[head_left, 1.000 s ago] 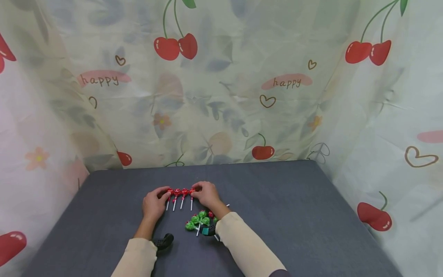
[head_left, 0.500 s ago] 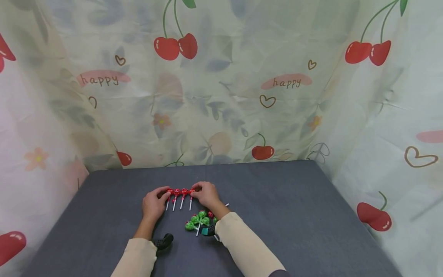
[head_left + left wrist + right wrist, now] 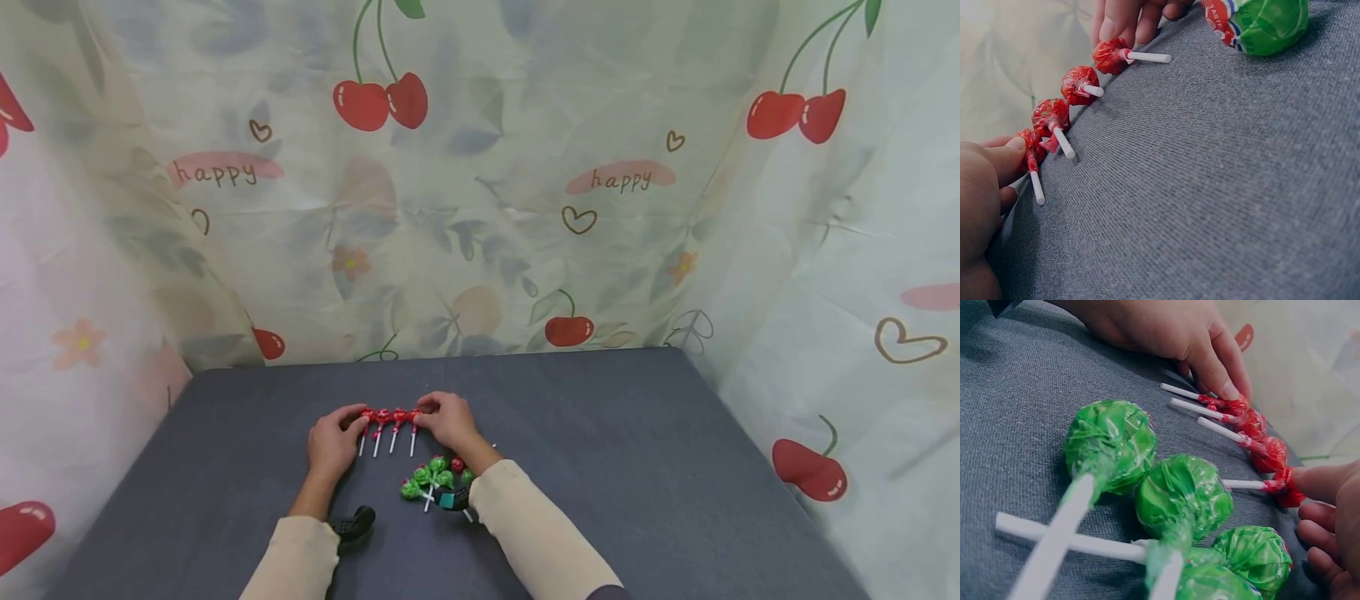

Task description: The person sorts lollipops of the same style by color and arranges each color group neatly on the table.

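Four-in-a-line is avoided here: several red-wrapped lollipops [image 3: 384,416] lie side by side on the dark table, white sticks toward me. At the row's left end my left hand [image 3: 332,442] pinches the outermost red lollipop [image 3: 1034,153] by its head, thumb on the near side. My right hand [image 3: 448,422] does the same at the right end, its thumb against the head of the last red lollipop [image 3: 1286,489]. Between the hands, the middle lollipops [image 3: 1080,85] sit close together, heads nearly level, sticks slightly splayed.
Nearer to me, partly under the right forearm, lies a loose pile of green lollipops [image 3: 422,475] with crossed sticks. A red lollipop [image 3: 457,464] shows among them. Black camera mounts [image 3: 356,525] sit at both wrists. A printed curtain [image 3: 465,250] borders the grey table [image 3: 600,467].
The rightmost red lollipop's stick has shifted slightly left at its lower end. Both hands stay almost in place at the row's ends.
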A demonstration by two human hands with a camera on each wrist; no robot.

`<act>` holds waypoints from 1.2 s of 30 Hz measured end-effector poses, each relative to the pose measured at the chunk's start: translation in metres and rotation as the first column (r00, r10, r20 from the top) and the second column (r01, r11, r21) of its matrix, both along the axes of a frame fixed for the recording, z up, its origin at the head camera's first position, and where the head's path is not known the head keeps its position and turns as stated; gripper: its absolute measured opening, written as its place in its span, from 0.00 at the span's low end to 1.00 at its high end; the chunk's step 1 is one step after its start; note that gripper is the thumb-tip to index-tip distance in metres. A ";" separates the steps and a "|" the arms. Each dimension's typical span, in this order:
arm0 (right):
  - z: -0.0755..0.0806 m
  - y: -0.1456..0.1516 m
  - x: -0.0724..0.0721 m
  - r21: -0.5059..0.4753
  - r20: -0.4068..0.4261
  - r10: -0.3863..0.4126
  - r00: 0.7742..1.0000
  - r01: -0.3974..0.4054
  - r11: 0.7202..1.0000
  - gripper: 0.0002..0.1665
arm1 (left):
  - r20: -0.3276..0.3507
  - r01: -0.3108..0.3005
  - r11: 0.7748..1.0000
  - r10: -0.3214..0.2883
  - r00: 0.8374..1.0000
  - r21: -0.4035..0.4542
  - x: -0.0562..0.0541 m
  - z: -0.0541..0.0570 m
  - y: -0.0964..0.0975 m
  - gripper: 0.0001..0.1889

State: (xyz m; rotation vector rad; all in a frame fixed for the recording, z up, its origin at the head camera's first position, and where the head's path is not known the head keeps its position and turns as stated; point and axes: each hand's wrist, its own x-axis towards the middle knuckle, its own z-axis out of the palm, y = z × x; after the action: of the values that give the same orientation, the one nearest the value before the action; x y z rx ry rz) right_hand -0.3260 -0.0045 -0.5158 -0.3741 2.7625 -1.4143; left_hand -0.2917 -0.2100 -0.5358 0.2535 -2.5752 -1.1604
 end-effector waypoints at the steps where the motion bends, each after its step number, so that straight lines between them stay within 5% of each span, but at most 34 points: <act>1: 0.000 0.001 0.000 -0.003 -0.005 0.000 1.000 -0.001 1.000 0.12 | 0.000 0.001 1.000 -0.001 1.000 -0.001 0.000 0.000 0.000 0.14; 20: 0.008 0.022 0.007 -0.042 -0.045 0.081 0.996 -0.083 0.996 0.15 | -0.007 0.004 1.000 -0.004 1.000 0.002 0.000 0.000 0.000 0.14; 27: 0.009 0.038 0.015 -0.022 -0.115 0.141 0.983 -0.145 0.989 0.14 | 0.002 -0.006 1.000 0.006 1.000 -0.003 0.001 -0.002 0.000 0.14; 36: 0.017 0.068 0.032 -0.021 -0.084 0.216 0.973 -0.218 0.976 0.15 | -0.008 -0.013 0.999 0.013 1.000 -0.030 -0.001 -0.004 0.001 0.14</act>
State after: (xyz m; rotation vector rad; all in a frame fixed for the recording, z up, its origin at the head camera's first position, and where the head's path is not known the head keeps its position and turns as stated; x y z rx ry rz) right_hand -0.2940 0.0632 -0.4991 -0.7262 2.6626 -1.4176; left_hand -0.2927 -0.2094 -0.5399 0.2588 -2.5783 -1.1155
